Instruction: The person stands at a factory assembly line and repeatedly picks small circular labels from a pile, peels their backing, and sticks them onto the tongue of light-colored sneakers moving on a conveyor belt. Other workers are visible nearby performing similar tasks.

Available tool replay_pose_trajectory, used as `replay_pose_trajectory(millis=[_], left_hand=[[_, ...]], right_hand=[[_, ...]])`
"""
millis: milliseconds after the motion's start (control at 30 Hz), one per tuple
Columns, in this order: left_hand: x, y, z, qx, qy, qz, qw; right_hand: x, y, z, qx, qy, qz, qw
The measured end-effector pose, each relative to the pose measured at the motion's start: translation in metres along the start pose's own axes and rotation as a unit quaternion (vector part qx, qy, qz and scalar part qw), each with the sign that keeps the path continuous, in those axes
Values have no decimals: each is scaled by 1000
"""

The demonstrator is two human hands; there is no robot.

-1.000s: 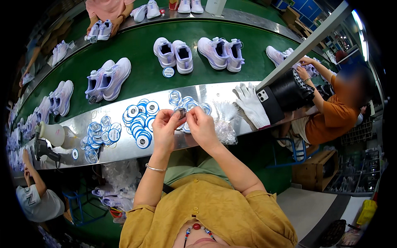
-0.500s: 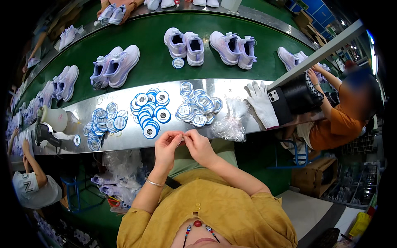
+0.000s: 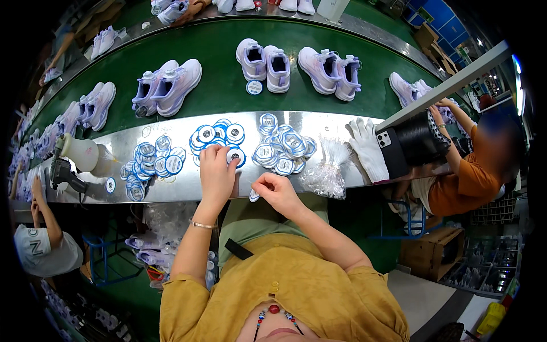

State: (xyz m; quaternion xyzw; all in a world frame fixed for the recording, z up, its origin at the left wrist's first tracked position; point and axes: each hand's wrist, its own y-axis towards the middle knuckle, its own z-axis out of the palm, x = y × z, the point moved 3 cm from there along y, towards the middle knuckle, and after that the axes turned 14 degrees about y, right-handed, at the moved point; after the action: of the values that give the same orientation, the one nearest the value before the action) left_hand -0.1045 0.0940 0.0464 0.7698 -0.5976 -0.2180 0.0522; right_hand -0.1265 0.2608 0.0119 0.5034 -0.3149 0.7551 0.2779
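- Tags (image 3: 206, 134), round and white with blue rims, lie in three piles along the metal tabletop (image 3: 182, 191); a single tag (image 3: 254, 196) is apart from them at the near edge, in the right hand (image 3: 278, 192).
- Half a second ago both hands met at the fingertips by that edge. Now they have parted: the left hand (image 3: 216, 171) has gone up to the middle pile, while the right hand has stayed low.
- As I judge it, the two-handed fiddling has given way to split work, one hand at the supply, the other minding the single tag.
- Right grip: thumb and forefinger together, pinched on the single tag, which pokes out below them.
- Left grip: fingers bent down onto the middle pile, thumb out to the side over a neighbouring tag. I can't tell whether they have closed on one; the hand itself covers the spot.
- Much of the single tag sits behind the fingers, so its face can't be made out from here.
- The piles overlap too much to count, and glare muddles the clear plastic bundle (image 3: 325, 176) to their right.
- Shoes (image 3: 171, 10) across the green belt (image 3: 219, 62) are cut off at the top; a slanting post (image 3: 444, 85) partly hides the shoes near the co-worker (image 3: 464, 188).
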Motion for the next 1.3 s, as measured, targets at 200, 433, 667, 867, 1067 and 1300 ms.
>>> replay_pose_trajectory(millis=[200, 433, 667, 867, 1067, 1300], left_hand=[[12, 15, 21, 61, 57, -21, 996], [35, 28, 25, 172, -125, -142, 967], [41, 19, 26, 129, -224, -164, 952], [5, 20, 5, 101, -400, -166, 896], [-20, 30, 5, 80, -391, -141, 906], [-47, 51, 4, 109, -430, -70, 893]], right_hand=[[3, 2, -4, -18, -12, 0, 1000], [-8, 8, -9, -36, 15, 7, 999], [9, 19, -3, -58, -8, -20, 998], [48, 37, 3, -118, -81, -189, 972], [60, 45, -10, -128, -97, -197, 967], [74, 52, -42, -103, -91, -215, 967]])
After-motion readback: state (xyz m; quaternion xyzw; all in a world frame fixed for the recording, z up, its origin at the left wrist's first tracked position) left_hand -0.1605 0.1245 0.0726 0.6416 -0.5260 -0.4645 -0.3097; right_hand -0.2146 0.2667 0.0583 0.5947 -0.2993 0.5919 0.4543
